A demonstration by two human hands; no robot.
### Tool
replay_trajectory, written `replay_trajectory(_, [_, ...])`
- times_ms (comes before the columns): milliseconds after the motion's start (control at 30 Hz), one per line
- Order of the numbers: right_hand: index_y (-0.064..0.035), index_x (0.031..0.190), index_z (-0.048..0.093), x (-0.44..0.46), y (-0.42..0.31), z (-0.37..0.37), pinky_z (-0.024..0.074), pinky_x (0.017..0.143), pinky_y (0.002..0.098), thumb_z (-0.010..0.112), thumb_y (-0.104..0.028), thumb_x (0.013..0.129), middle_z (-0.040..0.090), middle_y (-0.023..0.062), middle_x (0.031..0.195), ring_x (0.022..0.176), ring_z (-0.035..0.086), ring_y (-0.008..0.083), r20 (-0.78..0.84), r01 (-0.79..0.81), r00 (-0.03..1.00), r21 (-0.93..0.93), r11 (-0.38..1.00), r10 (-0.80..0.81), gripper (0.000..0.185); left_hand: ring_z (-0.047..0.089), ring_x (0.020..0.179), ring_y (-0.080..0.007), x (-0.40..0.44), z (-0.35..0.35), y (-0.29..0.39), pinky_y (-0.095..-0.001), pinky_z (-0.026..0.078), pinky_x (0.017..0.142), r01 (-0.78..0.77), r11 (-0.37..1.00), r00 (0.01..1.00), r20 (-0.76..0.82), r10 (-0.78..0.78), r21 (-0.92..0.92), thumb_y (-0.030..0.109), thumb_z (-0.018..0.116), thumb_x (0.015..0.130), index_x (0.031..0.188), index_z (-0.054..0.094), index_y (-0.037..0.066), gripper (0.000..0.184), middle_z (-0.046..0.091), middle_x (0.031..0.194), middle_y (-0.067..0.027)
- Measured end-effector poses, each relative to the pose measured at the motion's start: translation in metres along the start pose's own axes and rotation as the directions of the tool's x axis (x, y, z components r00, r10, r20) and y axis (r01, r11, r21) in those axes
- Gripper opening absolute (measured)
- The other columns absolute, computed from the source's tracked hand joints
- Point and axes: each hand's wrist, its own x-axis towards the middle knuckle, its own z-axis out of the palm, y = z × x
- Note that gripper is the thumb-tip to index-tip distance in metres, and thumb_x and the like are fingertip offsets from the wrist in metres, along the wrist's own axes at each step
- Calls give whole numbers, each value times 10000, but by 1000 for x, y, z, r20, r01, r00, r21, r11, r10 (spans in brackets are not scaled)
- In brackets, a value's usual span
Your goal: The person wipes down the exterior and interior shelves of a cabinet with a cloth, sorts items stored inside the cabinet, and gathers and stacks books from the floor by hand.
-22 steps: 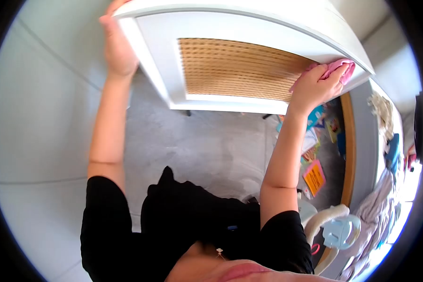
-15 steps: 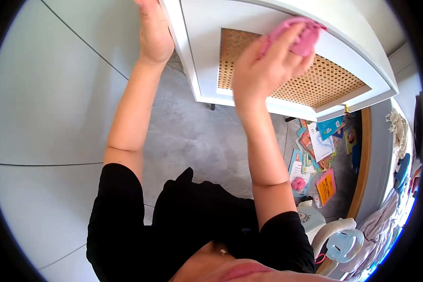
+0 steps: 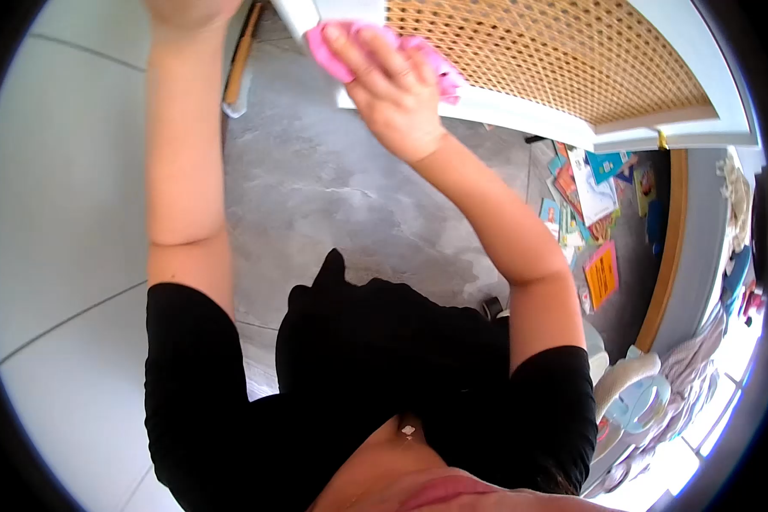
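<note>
My right hand (image 3: 394, 98) presses a pink cloth (image 3: 337, 53) against the lower left corner of a white cabinet door. The door frame (image 3: 529, 115) surrounds a woven cane panel (image 3: 563, 51), and a small brass-coloured piece (image 3: 662, 139) shows at its lower right. At the top left edge of the view, only the wrist and lower part of my left hand (image 3: 192, 10) can be seen. Its fingers are cut off by the frame.
Books and papers (image 3: 589, 188) lie scattered on the floor at the right, beside an orange booklet (image 3: 602, 275). A wooden edge (image 3: 667, 256) runs past them. Clothes (image 3: 687, 375) are heaped at the far right. Large pale panels (image 3: 68, 196) stand at the left.
My right hand has swept the pink cloth leftward across the door, from its right side to the lower left corner. My left hand has moved up, mostly out of view.
</note>
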Motion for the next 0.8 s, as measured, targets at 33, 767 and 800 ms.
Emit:
replay_trajectory(33, [-159,893,713,-19,-3,7,383,853,313,618,-173,733,398,-96,1471,1298,346,143,53,14,999,-29,999,-13,186,487,1200,-252,0,-5,-1,-366,335,1067,-3,1000,999,32,2,23,415,161,1036,1235,485,-56,606,506,1316,-185])
replay_trajectory(767, [-237,1089,677,-236,147,-79,414,934,327,605,-219,759,350,-72,1494,1341,331,180,504,241,862,-304,922,-60,338,608,1027,-227,-14,2,9,-307,502,869,350,845,857,-502,-114,405,206,565,938,1165,561,-32,329,611,1145,-100])
replay_trajectory(800, [-234,1031,688,-247,158,-91,417,931,333,610,-213,755,350,-74,1494,1338,337,182,548,213,836,-284,935,-24,288,608,1025,-227,-15,5,10,-308,500,873,358,841,854,-506,-119,405,212,561,941,1162,563,-33,331,612,1140,-100])
